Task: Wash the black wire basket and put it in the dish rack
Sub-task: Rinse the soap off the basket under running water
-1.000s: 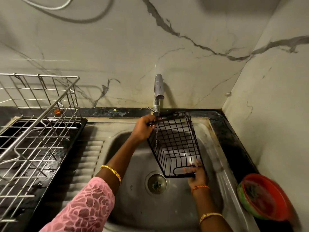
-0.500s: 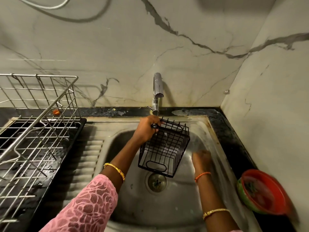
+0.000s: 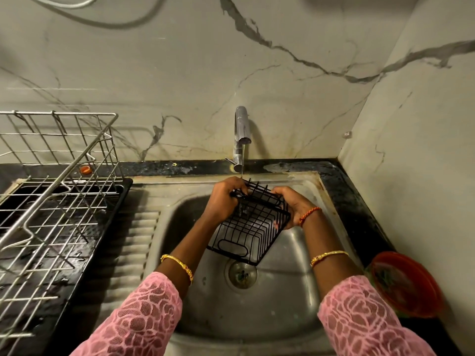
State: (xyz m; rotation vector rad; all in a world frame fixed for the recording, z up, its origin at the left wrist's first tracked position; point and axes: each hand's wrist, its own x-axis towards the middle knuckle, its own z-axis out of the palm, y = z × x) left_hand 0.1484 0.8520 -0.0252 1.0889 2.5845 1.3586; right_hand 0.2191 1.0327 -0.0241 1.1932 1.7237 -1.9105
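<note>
The basket [image 3: 248,227] is held tilted over the sink [image 3: 295,291], directly under the tap [image 3: 241,134], from which a thin stream of water runs down onto its far upper edge. The left hand [image 3: 222,201] grips the basket's upper left rim, fingers curled over the wires. The right hand [image 3: 291,208] holds the opposite side, fingers wrapped round the upper right edge and the palm against the basket's side. The basket's near end, with its oval handle loop, hangs lower, just above the drain [image 3: 241,274] without touching the sink floor as far as can be seen. Both forearms wear gold bangles and pink lace sleeves; the right wrist also has an orange thread. The rack [image 3: 54,181] stands on the dark table [image 3: 359,209] to the left of the sink, well apart from the basket. A red bowl [image 3: 406,286] sits on the table at the right, beside the sink's rim.
</note>
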